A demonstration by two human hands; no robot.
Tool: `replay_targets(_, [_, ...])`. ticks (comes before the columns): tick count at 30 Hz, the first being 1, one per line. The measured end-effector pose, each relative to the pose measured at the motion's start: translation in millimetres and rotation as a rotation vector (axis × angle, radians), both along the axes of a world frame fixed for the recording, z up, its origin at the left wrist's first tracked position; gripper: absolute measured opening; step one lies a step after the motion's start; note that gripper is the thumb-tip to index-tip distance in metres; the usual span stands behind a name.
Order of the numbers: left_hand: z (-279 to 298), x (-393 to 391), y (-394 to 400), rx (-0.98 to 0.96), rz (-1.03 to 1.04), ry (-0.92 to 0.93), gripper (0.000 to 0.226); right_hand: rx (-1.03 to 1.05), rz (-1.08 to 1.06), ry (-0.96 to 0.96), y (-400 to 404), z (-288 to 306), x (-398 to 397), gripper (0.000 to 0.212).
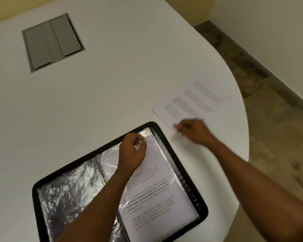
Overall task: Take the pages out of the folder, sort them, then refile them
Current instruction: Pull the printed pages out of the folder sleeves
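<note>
On filed page (157,187) — "strong community bonds"

Office or meeting room, likely. Large white table (112,84) with curved edge, smooth laminate top. Grey flip-lid cable box (52,42) recessed into tabletop, two lids shut, as on conference tables. Plain cream walls (269,32) with baseboard, mottled brown-beige floor (278,128) alongside. Black display folder (171,135) with clear sleeves and loose printed pages (196,100) on table: paperwork setting.
</note>
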State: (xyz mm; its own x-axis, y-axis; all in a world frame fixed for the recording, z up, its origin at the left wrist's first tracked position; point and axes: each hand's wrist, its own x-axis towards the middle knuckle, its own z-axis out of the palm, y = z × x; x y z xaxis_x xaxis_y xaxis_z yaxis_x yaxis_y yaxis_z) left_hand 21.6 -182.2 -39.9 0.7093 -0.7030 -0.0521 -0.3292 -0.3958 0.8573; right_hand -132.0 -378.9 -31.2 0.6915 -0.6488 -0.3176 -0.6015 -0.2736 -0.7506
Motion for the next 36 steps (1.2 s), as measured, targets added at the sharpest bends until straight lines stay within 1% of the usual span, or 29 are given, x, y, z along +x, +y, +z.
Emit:
replay_targets(2, [8,-2,4,-0.017,0.031,0.010,0.013,0.132,0.171,0.080,52,0,-7,0.038])
replay_targets(3, [12,-3,7,-0.027,0.039,0.010,0.013,0.150,0.231,0.116,72,-2,-10,0.039])
replay_targets(4, [16,-5,11,-0.036,0.046,0.014,0.014,0.136,0.271,0.143,89,-3,-12,0.035])
replay_targets(7, [32,-7,24,-0.062,0.099,0.053,0.014,0.047,0.245,0.130,126,-4,-14,0.013])
replay_targets(9, [45,-8,35,-0.094,0.155,0.060,0.013,0.008,0.221,0.096,144,4,-11,0.012])
replay_targets(11, [59,-6,50,-0.123,0.224,0.065,0.011,0.035,0.233,0.058,164,15,-5,0.013])
replay_targets(12, [66,-5,58,-0.135,0.258,0.071,0.016,0.058,0.254,0.033,174,23,-1,0.013])
replay_targets(13, [71,-3,68,-0.149,0.291,0.087,0.026,0.065,0.282,0.004,185,30,4,0.013])
replay_targets(16, [87,-2,101,-0.174,0.397,0.155,0.076,0.092,0.356,-0.077,221,52,26,0.014])
replay_targets(17, [90,-2,114,-0.149,0.436,0.164,0.089,0.134,0.359,-0.099,233,58,33,0.015])
replay_targets(18, [93,-3,126,-0.095,0.475,0.168,0.097,0.181,0.356,-0.120,246,63,41,0.016])
replay_targets(19, [92,-3,141,-0.025,0.517,0.173,0.098,0.228,0.354,-0.139,258,67,48,0.016])
replay_targets(20, [89,-2,158,0.052,0.553,0.190,0.091,0.271,0.358,-0.154,271,69,55,0.015])
replay_targets(21, [85,-1,173,0.121,0.577,0.223,0.077,0.308,0.361,-0.161,283,69,62,0.014])
replay_targets(22, [81,0,187,0.158,0.592,0.260,0.056,0.331,0.365,-0.167,293,66,68,0.015])
replay_targets(23, [79,1,203,0.168,0.607,0.268,0.038,0.340,0.378,-0.169,304,63,74,0.016])
replay_targets(24, [76,4,217,0.167,0.622,0.263,0.026,0.348,0.391,-0.170,315,59,79,0.016])
replay_targets(25, [73,6,229,0.173,0.645,0.265,0.020,0.361,0.404,-0.163,324,56,83,0.016])
replay_targets(27, [69,13,252,0.170,0.714,0.315,0.019,0.363,0.442,-0.138,339,49,90,0.027])
replay_targets(28, [66,18,262,0.155,0.742,0.343,0.020,0.333,0.470,-0.122,343,45,92,0.032])
replay_targets(29, [59,24,273,0.152,0.759,0.360,0.019,0.278,0.499,-0.107,344,42,93,0.033])
replay_targets(31, [46,37,290,0.175,0.752,0.345,0.017,0.138,0.528,-0.072,342,36,90,0.026])
replay_targets(33, [32,51,302,0.237,0.741,0.295,0.014,0.023,0.520,-0.032,332,28,82,0.026])
replay_targets(35, [23,62,309,0.380,0.719,0.220,0.011,-0.052,0.504,0.013,316,22,71,0.027])
replay_targets(36, [21,66,310,0.477,0.711,0.178,0.014,-0.093,0.503,0.036,307,18,65,0.026])
